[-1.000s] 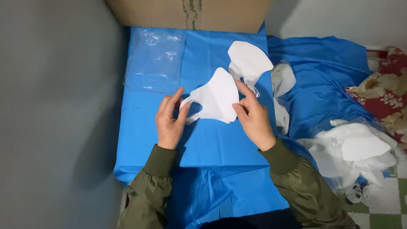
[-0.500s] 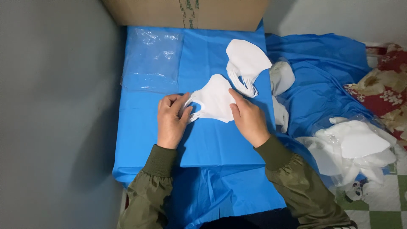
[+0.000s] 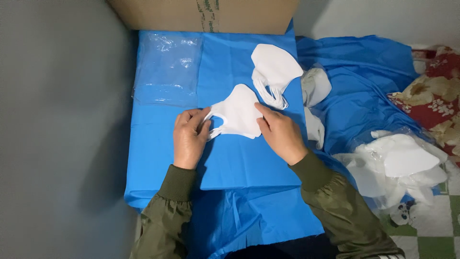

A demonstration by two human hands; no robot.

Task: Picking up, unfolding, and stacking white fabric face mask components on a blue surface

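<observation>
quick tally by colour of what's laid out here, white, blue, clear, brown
White: 4 – mask in hands, mask stack, loose masks, bagged mask pile
Blue: 1 – blue sheet
Clear: 1 – plastic bag
Brown: 1 – cardboard box
Total: 7

Place: home room used for hand packing work
Floor: green-and-white checked tiles
Bedding: red floral blanket
Worktop: blue plastic sheet
Stock: cardboard box, white face masks
</observation>
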